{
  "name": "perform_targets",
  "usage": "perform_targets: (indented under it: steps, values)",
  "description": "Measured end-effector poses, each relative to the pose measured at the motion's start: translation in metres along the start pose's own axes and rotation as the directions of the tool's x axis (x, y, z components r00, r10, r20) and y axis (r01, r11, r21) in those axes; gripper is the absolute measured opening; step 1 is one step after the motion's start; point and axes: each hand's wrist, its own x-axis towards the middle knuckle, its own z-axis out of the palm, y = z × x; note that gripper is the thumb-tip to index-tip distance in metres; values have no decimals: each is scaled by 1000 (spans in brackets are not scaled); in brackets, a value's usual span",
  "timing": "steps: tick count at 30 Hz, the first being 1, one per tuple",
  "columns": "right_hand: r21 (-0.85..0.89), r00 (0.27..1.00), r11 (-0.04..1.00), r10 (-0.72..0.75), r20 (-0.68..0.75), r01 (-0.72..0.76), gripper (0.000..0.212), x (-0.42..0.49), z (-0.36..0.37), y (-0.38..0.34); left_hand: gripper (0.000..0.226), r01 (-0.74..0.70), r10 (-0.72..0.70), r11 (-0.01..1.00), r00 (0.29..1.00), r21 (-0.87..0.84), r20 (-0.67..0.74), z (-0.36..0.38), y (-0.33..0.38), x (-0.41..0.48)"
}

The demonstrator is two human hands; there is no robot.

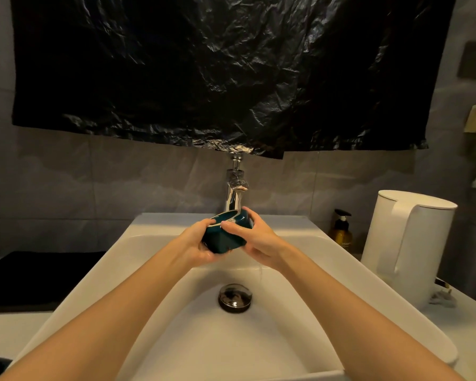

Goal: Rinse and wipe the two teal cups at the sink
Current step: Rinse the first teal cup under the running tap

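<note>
One teal cup [221,239] is held over the white sink [149,270], just below the chrome faucet [234,193]. The cup is tilted, its pale rim facing up and away. My left hand [195,244] grips its left side and base, thumb on the rim. My right hand [254,237] wraps the right side, fingers curled over the rim and outer wall. Water drips from under my right hand into the basin. Only this one teal cup is in view.
A dark round drain plug [234,297] sits in the basin. A white kettle [408,246] and an amber pump bottle [341,229] stand on the right counter. A black mat [39,276] lies to the left. Black plastic sheeting [217,72] hangs above the faucet.
</note>
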Motion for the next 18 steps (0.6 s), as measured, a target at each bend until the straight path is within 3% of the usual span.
perform_targets:
  steps: [3,6,10,13,18]
  values:
    - [17,1000,1000,-5,-22,5,43,-1,1,-4,35,-4,4,1000,999,8,36,1,-1,-1]
    - [148,994,988,51,-98,-36,12,1,-1,-6,37,-41,38,998,995,42,89,4,-2,0]
    - [257,930,963,168,-327,-84,30,4,0,-5,37,-214,151,949,953,231,262,8,-8,-3]
    - [380,886,917,272,-375,-121,25,-6,-3,-10,48,-367,234,875,892,316,387,10,-15,-1]
    - [469,872,870,340,-351,-151,23,-11,-5,-8,21,-357,295,908,916,218,272,21,-21,-2]
